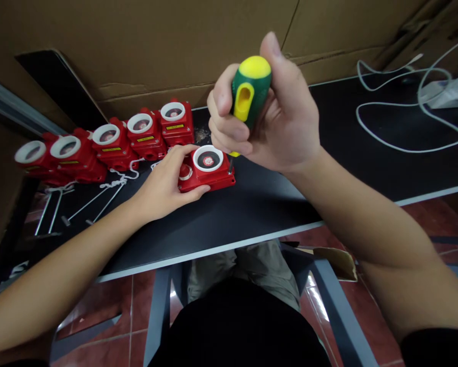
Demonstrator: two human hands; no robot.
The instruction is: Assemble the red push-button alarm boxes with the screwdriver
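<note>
A red box with a white ring on top (208, 171) lies on the black table (274, 204). My left hand (167, 183) grips its left side, thumb in front and fingers behind. My right hand (267, 117) is closed round the green and yellow handle of a screwdriver (249, 92), held upright. Its shaft points down to the box's right edge; the tip is hard to make out.
Several more red boxes with white rings (110, 142) stand in a row at the back left, with thin metal rods on white cords (99, 199) in front. A white cable (404, 117) loops at the right. Cardboard (156, 46) walls the back.
</note>
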